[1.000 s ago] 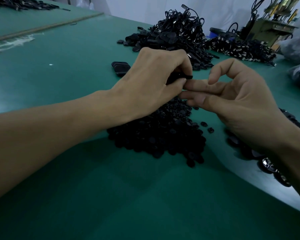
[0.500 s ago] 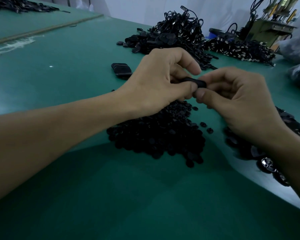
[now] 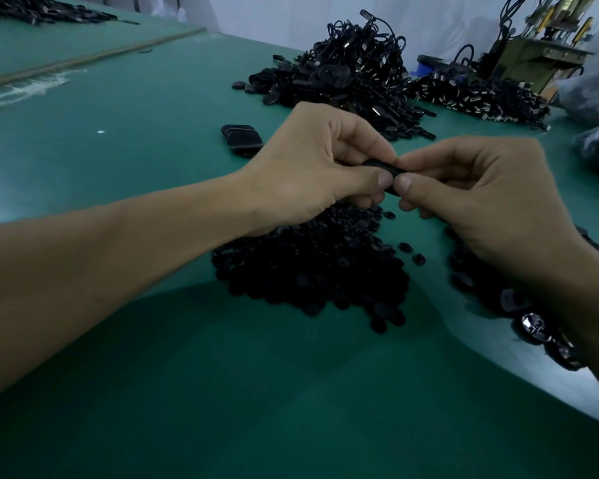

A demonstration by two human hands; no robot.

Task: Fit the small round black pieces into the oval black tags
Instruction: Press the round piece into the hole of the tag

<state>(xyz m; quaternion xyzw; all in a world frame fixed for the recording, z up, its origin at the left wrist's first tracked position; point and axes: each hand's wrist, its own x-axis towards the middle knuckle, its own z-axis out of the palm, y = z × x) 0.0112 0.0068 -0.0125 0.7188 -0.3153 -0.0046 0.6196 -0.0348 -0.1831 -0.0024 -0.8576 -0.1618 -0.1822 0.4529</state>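
Right hand (image 3: 481,198) has met left hand (image 3: 312,167), pinching a thin black tag (image 3: 377,163).

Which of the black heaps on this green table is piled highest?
The tangled heap beyond the left hand, with cord loops sticking out on top. The round pieces beneath that hand lie far flatter.

I see a green worktop (image 3: 153,150), a black pile of round pieces (image 3: 312,271), and a black tag (image 3: 382,166).
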